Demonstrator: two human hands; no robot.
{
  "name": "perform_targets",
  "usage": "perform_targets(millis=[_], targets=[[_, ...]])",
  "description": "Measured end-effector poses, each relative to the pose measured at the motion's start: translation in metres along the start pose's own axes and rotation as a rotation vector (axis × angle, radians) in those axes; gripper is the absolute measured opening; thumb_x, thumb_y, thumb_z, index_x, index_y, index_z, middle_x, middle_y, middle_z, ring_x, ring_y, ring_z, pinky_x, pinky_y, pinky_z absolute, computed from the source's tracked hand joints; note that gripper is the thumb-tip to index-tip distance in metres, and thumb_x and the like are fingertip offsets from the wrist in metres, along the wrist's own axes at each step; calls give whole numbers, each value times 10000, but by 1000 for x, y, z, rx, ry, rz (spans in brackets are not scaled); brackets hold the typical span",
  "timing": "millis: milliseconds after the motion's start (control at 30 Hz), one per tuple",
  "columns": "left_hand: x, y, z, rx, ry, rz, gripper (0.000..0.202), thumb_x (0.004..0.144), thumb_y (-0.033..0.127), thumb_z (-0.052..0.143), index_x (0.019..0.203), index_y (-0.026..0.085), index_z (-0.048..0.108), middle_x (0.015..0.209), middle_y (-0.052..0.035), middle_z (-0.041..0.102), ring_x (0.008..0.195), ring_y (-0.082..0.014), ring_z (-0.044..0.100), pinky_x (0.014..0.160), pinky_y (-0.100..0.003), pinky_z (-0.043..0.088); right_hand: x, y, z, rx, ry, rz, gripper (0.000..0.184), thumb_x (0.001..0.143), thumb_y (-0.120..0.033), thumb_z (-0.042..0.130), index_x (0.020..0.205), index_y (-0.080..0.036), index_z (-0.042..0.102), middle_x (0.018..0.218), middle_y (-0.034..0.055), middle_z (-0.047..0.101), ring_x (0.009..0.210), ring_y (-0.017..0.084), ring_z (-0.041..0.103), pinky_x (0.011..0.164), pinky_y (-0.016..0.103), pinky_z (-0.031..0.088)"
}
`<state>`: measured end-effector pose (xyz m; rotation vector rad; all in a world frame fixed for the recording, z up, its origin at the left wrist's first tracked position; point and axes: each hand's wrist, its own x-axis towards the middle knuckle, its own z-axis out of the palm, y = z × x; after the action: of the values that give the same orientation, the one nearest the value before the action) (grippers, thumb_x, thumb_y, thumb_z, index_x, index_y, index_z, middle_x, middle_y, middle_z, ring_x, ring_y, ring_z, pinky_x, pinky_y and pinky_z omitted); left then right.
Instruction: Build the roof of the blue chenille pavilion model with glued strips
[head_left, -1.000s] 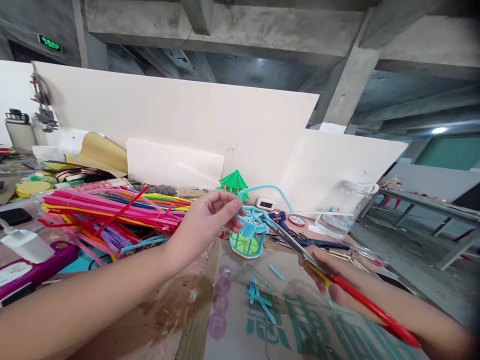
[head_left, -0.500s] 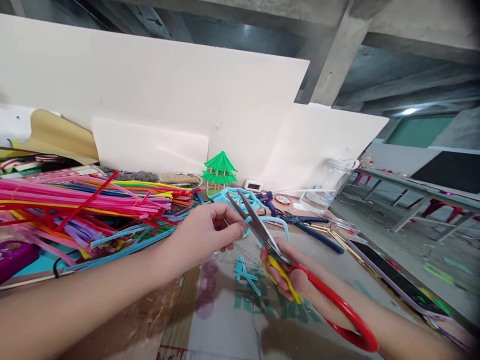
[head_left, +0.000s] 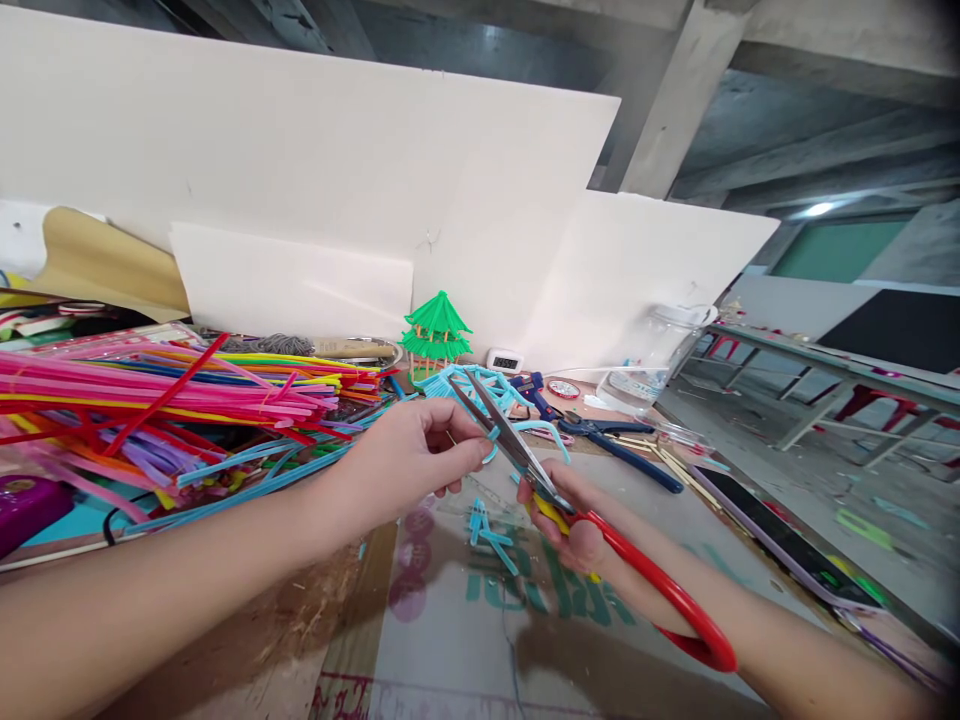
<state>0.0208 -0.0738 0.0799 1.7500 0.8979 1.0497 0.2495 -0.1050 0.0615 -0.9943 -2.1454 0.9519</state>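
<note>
My left hand pinches a light-blue pipe cleaner between thumb and fingers, above the table. My right hand grips red-and-yellow-handled scissors; the blades point up and left, right beside my left fingertips and the blue strand. Behind the blades lies a tangle of light-blue pipe-cleaner work. Short cut blue pieces lie on the clear sheet below my hands.
A big pile of coloured pipe cleaners fills the left. A small green pagoda model, a digital timer, blue pliers, a clear jar and white boards stand behind. A phone lies right.
The camera tipped down and my hands came lower and closer together. The scissors rose from low at the right to meet the blue strand at my left fingertips.
</note>
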Motion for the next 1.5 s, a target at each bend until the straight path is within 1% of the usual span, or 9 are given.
perform_targets(millis=[333, 500, 633, 767, 1033, 1133, 1300, 1400, 1500], targets=[[1, -1, -2, 36, -22, -5, 168, 811, 340, 623, 786, 174, 605, 668, 27, 599, 524, -86, 551, 493, -189, 437, 2, 11, -3, 79, -59, 101, 701, 686, -870, 417, 993, -243, 477, 691, -19, 405, 525, 106, 295, 433, 250, 257], [1, 5, -7, 82, -22, -15, 205, 823, 364, 618, 783, 163, 612, 626, 29, 591, 513, -83, 544, 482, -182, 417, 1, 1, -16, 59, -125, 208, 587, 799, -751, 447, 1050, -222, 485, 631, -57, 411, 424, 68, 295, 389, 218, 232], [4, 12, -19, 26, 68, 69, 226, 803, 372, 656, 864, 155, 644, 677, 18, 626, 555, -87, 565, 522, -193, 452, 7, 4, -44, -218, -99, 88, 465, 812, -599, 581, 1070, -213, 595, 782, -5, 556, 584, 114, 467, 511, 229, 360], [9, 13, -28, -15, 96, 102, 308, 772, 342, 693, 1017, 157, 668, 758, -3, 677, 644, -105, 610, 629, -228, 504, 12, 14, -69, -515, -203, 176, 444, 786, -483, 654, 1159, -242, 633, 844, 7, 634, 741, 182, 579, 659, 266, 447], [9, -23, -8, 166, -97, 37, 215, 887, 361, 527, 849, 168, 612, 656, 25, 610, 593, -107, 558, 568, -218, 451, 9, 38, -79, -651, -261, 217, 408, 814, -278, 559, 1219, -263, 602, 1006, 50, 688, 874, 232, 656, 702, 293, 516], [8, -41, 0, 355, -54, 70, 223, 903, 346, 499, 848, 181, 640, 675, 26, 603, 615, -114, 540, 554, -215, 402, 10, 42, -81, -697, -284, 173, 438, 803, -208, 530, 1229, -274, 603, 1147, 55, 662, 1001, 239, 647, 797, 307, 529], [6, -60, 8, 359, 34, 53, 158, 871, 274, 552, 886, 178, 676, 821, 6, 689, 761, -139, 601, 672, -224, 431, 10, 42, -79, -808, -274, 68, 546, 749, -79, 496, 1237, -295, 610, 1245, 57, 615, 1049, 222, 641, 833, 299, 527], [5, -66, 11, 352, 49, 40, 154, 854, 296, 592, 844, 175, 687, 820, 2, 701, 770, -146, 607, 690, -228, 436, 9, 42, -72, -950, -212, 13, 413, 796, -99, 495, 1118, -286, 672, 1166, 73, 636, 969, 221, 662, 798, 322, 535], [4, -69, 13, 402, 37, 60, 179, 855, 331, 606, 822, 177, 691, 789, 3, 693, 730, -143, 590, 663, -234, 421, 9, 41, -59, -1056, -73, -35, 267, 905, -232, 484, 1100, -255, 664, 1083, 85, 667, 967, 247, 658, 804, 384, 534]])
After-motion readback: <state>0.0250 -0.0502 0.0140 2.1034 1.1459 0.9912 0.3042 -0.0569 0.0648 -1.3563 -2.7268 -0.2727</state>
